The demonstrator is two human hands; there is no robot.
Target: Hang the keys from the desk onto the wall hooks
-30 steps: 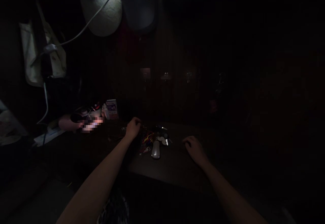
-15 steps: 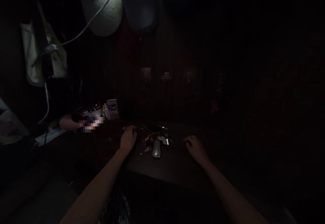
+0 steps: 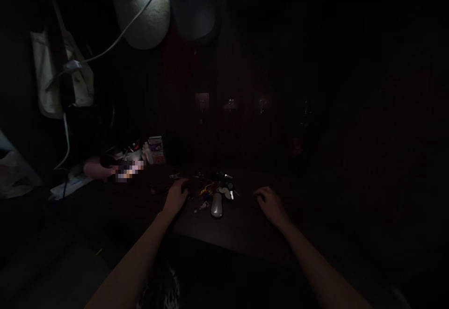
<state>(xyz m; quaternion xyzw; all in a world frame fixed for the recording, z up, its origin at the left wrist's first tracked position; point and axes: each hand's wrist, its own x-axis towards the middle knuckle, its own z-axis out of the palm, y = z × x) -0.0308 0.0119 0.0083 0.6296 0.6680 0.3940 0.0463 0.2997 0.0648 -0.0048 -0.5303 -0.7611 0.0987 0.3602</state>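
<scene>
In dim light, my left hand (image 3: 176,197) rests at the left edge of a pile of small items on the dark table. Its thumb stands apart from the fingers, whose tips fade into shadow; I see nothing held. The pile has a tangle of yellow, red and blue bits (image 3: 206,190), a bright key (image 3: 232,195) and pale round tags (image 3: 223,190). In front of it lies a silver rounded object (image 3: 217,206), shaped like a computer mouse. To the right, apart from the pile, my right hand (image 3: 271,204) lies on the table, fingers loosely bent with a gap at the thumb.
At the back left stand a small box (image 3: 156,150), white bottles (image 3: 146,153) and a pink item (image 3: 98,168). Caps (image 3: 143,24) and a pale bag (image 3: 47,80) hang above, with a white cable (image 3: 119,38) across them. Metal clips (image 3: 230,102) line the back wall.
My left hand has drawn back slightly toward me, and more of the small metal item behind it shows. The right hand and the pile look the same.
</scene>
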